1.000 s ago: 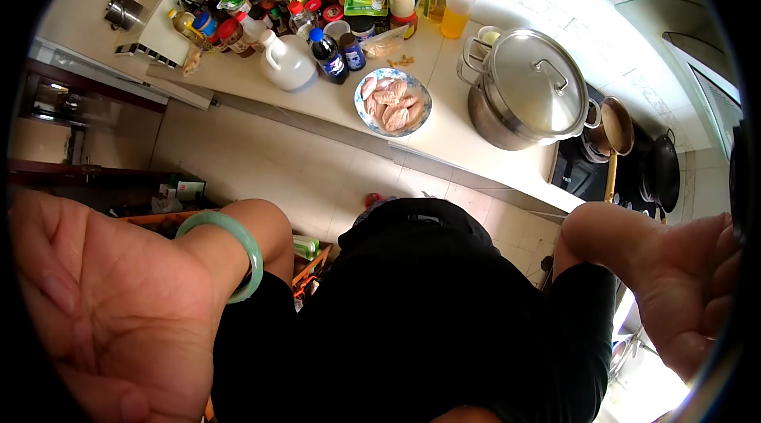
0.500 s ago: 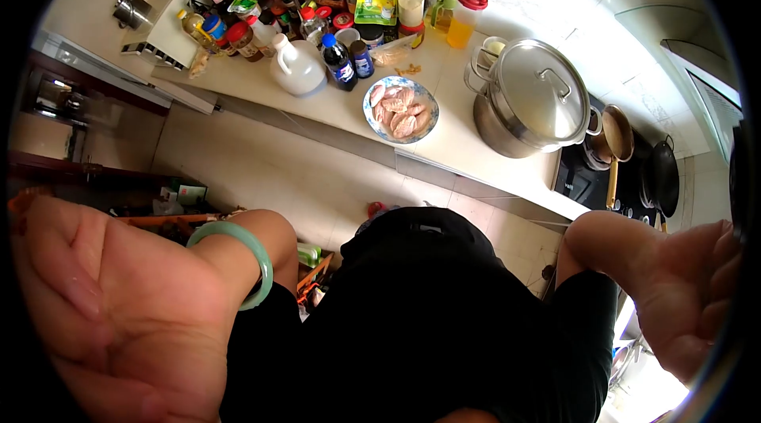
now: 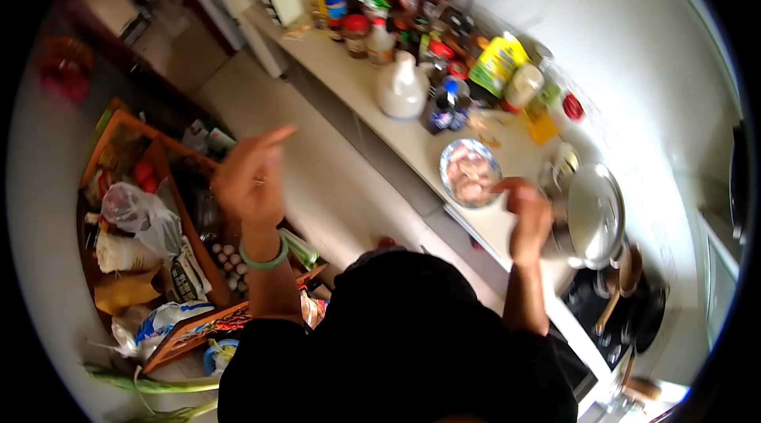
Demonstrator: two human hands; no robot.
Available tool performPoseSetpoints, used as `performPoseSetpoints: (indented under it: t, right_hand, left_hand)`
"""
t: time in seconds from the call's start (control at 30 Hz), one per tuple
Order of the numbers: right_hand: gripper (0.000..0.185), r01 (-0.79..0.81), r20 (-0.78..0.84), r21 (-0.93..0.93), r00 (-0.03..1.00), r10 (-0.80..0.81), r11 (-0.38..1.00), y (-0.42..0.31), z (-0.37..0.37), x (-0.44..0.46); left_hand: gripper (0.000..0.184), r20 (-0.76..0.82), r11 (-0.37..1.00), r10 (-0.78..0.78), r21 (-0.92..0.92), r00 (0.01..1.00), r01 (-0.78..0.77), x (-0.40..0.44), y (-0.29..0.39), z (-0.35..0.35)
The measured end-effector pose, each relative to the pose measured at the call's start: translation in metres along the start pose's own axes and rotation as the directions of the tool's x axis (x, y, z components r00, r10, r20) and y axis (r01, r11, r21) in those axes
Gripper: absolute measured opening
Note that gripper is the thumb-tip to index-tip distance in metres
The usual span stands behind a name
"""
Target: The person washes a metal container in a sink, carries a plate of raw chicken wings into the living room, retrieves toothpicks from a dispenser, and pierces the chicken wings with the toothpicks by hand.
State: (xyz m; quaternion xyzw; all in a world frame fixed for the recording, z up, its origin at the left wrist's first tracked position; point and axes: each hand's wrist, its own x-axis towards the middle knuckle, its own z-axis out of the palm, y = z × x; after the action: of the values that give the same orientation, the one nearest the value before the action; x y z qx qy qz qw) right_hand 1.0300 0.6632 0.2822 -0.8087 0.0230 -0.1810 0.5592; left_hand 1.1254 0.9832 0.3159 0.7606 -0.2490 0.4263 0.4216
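My left hand (image 3: 255, 181), blurred by motion, is raised over the floor to the left of the counter. One finger stretches out to the right, nothing shows in the hand, and a pale green bangle (image 3: 265, 255) circles the wrist. Close to the right edge of a blue-and-white bowl (image 3: 446, 195) is my right hand (image 3: 527, 221), its finger extended toward the rim; whether it touches cannot be told. I see nothing held in it. Pale pink raw meat pieces (image 3: 469, 173), which look like chicken wings, lie in the bowl.
A lidded steel pot (image 3: 594, 213) stands right of the bowl, beside a stove (image 3: 590, 304) with pans. A white jug (image 3: 402, 90), dark bottles (image 3: 449, 110) and several condiments crowd the counter (image 3: 404, 141). At left, a wooden shelf (image 3: 162, 137) holds bags and eggs (image 3: 230, 264).
Both hands have moved from close to the camera, at the lower sides, out toward the counter. The view has turned and shifted, bringing the shelf into sight. The bowl still holds the meat.
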Motion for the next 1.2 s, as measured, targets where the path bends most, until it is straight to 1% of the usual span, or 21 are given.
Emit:
performPoseSetpoints:
  t: [0.03, 0.07, 0.13, 0.17, 0.23, 0.27, 0.33, 0.37, 0.5, 0.53, 0.63, 0.73, 0.77, 0.83, 0.9, 0.97, 1.0, 1.03, 1.1, 1.17, 1.2]
  right_hand:
    - [0.026, -0.134, 0.164, 0.129, 0.980, 0.112, 0.983, 0.045, 0.028, 0.009]
    - [0.029, -0.001, 0.294, -0.019, 0.956, 0.006, 1.000, 0.098, 0.055, 0.006]
    - [0.035, 0.037, 0.560, -0.237, 0.822, 0.105, 0.971, 0.137, 0.089, -0.002]
    - [0.038, -0.057, 0.656, -0.350, 0.698, 0.288, 0.935, 0.137, 0.103, -0.001]
    - [0.039, -0.073, 0.700, -0.413, 0.612, 0.368, 0.908, 0.127, 0.130, 0.005]
    - [0.040, -0.087, 0.728, -0.380, 0.586, 0.356, 0.921, 0.124, 0.142, 0.010]
    - [0.039, -0.034, 0.750, -0.365, 0.581, 0.316, 0.930, 0.123, 0.162, 0.030]
    - [0.039, 0.005, 0.768, -0.355, 0.572, 0.288, 0.935, 0.123, 0.171, 0.035]
    - [0.044, 0.130, 0.811, -0.378, 0.524, 0.260, 0.917, 0.135, 0.215, 0.075]
    - [0.044, 0.134, 0.815, -0.377, 0.517, 0.260, 0.917, 0.142, 0.228, 0.085]
    - [0.049, 0.134, 0.862, -0.390, 0.401, 0.310, 0.911, 0.155, 0.265, 0.123]
    - [0.046, 0.160, 0.887, -0.407, 0.306, 0.347, 0.899, 0.169, 0.311, 0.165]
    - [0.042, 0.178, 0.904, -0.345, 0.329, 0.275, 0.922, 0.173, 0.325, 0.180]
    - [0.042, 0.221, 0.917, -0.294, 0.340, 0.209, 0.930, 0.193, 0.357, 0.210]
    - [0.042, 0.225, 0.916, -0.300, 0.341, 0.214, 0.927, 0.195, 0.387, 0.249]
    - [0.042, 0.108, 0.883, -0.322, 0.392, 0.257, 0.941, 0.176, 0.412, 0.293]
    - [0.042, 0.099, 0.882, -0.316, 0.397, 0.254, 0.944, 0.161, 0.426, 0.318]
    - [0.041, 0.011, 0.859, -0.295, 0.440, 0.260, 0.955, 0.157, 0.440, 0.336]
    - [0.041, 0.017, 0.841, -0.320, 0.465, 0.276, 0.947, 0.150, 0.473, 0.369]
    - [0.043, -0.044, 0.859, -0.345, 0.388, 0.334, 0.938, 0.138, 0.508, 0.404]
    - [0.044, -0.005, 0.895, -0.346, 0.300, 0.331, 0.938, 0.138, 0.528, 0.420]
  left_hand:
    - [0.020, 0.276, 0.928, -0.355, 0.216, 0.893, 0.302, -0.006, -0.010, -0.006]
    - [0.029, 0.413, 0.889, -0.443, 0.316, 0.796, 0.332, -0.026, -0.040, -0.011]
    - [0.044, 0.594, 0.768, -0.624, 0.585, 0.508, 0.259, -0.100, -0.117, -0.023]
    - [0.049, 0.614, 0.682, -0.716, 0.718, 0.333, 0.142, -0.137, -0.141, -0.030]
    - [0.061, 0.659, 0.643, -0.752, 0.734, 0.001, 0.217, -0.156, -0.160, -0.038]
    - [0.061, 0.650, 0.634, -0.760, 0.741, 0.005, 0.221, -0.165, -0.166, -0.040]
    - [0.064, 0.636, 0.478, -0.770, 0.628, -0.051, 0.613, -0.181, -0.178, -0.037]
    - [0.064, 0.630, 0.466, -0.773, 0.641, -0.072, 0.610, -0.192, -0.188, -0.034]
    - [0.065, 0.719, 0.629, -0.695, 0.602, 0.008, 0.492, -0.234, -0.230, -0.010]
    - [0.064, 0.718, 0.571, -0.692, 0.607, -0.075, 0.553, -0.217, -0.230, 0.000]
    - [0.060, 0.803, 0.515, -0.586, 0.470, -0.106, 0.717, -0.196, -0.254, 0.026]
    - [0.060, 0.812, 0.532, -0.576, 0.459, -0.093, 0.712, -0.176, -0.301, 0.041]
    - [0.060, 0.815, 0.559, -0.573, 0.467, -0.088, 0.685, -0.173, -0.321, 0.044]
    - [0.059, 0.776, 0.553, -0.628, 0.493, -0.053, 0.671, -0.176, -0.370, 0.045]
    - [0.057, 0.685, 0.546, -0.725, 0.632, -0.068, 0.550, -0.173, -0.423, 0.042]
    - [0.053, 0.638, 0.532, -0.769, 0.682, -0.051, 0.501, -0.168, -0.467, 0.033]
    - [0.052, 0.639, 0.528, -0.766, 0.683, -0.063, 0.505, -0.166, -0.489, 0.026]
    - [0.050, 0.644, 0.551, -0.765, 0.649, 0.007, 0.524, -0.163, -0.508, 0.018]
    - [0.049, 0.570, 0.461, -0.821, 0.681, -0.018, 0.569, -0.153, -0.542, 0.003]
    - [0.046, 0.459, 0.377, -0.888, 0.692, 0.027, 0.616, -0.143, -0.566, -0.016]
    - [0.045, 0.419, 0.293, -0.907, 0.688, -0.033, 0.663, -0.134, -0.576, -0.027]
